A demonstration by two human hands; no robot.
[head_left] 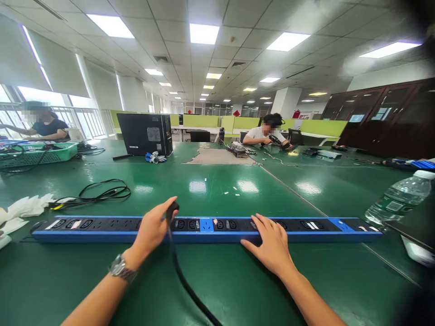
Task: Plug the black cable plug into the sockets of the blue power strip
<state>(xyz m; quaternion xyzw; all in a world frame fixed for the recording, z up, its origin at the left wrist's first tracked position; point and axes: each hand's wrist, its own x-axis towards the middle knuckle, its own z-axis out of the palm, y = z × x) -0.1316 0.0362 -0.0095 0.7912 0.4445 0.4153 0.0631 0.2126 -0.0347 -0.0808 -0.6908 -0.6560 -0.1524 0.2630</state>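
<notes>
A long blue power strip (224, 237) with a black socket face lies across the green table in front of me. My left hand (154, 226), with a metal watch on its wrist, is closed round a black power plug (173, 207) over the middle of the strip. From the plug a thick black cable (185, 280) hangs down toward the bottom edge. Whether the plug touches a socket cannot be made out. My right hand (272, 240) rests on the strip right of the middle, fingers stretched over its top and thumb spread along the near side.
Behind the strip are a coiled black cable (105, 192), a computer case (144, 134) and paper scraps (226, 193). A water bottle (399, 197) stands right, crumpled white tissue (29, 208) lies left. A green basket (50, 155) sits far left. Two people (268, 131) work across the table.
</notes>
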